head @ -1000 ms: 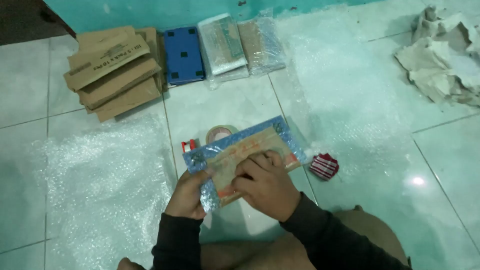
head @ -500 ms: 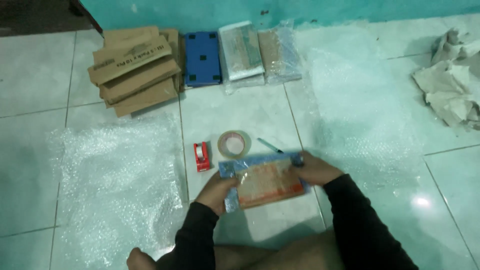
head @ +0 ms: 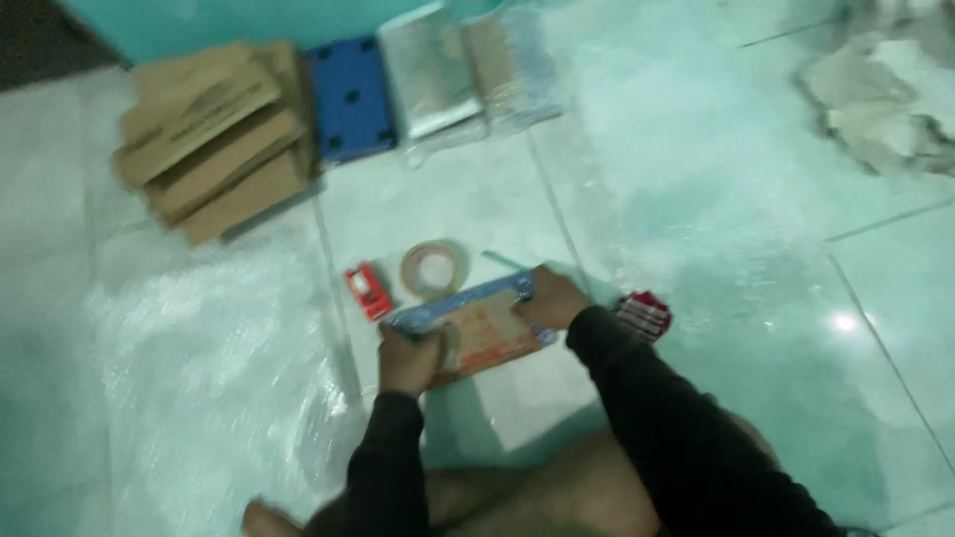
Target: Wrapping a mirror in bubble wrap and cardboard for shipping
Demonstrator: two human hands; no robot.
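Note:
Both my hands hold a flat rectangular package (head: 476, 323), orange-brown with a blue edge and wrapped in bubble wrap, just above the tiled floor. My left hand (head: 408, 360) grips its near left corner. My right hand (head: 550, 298) grips its far right corner. A roll of tape (head: 433, 269) lies just beyond the package, with a small red object (head: 368, 291) to its left. A red and white striped item (head: 645, 315) lies right of my right wrist. The view is blurred.
A stack of cardboard boxes (head: 214, 149) sits at the back left, beside a blue box (head: 348, 99) and two bubble-wrapped packages (head: 468, 70). A bubble wrap sheet (head: 199, 378) covers the floor at left. Crumpled paper (head: 885, 99) lies at the far right.
My right hand moved from the top of the package to its far right corner. The package has turned flatter and now lies squarer to me. The camera view has shifted.

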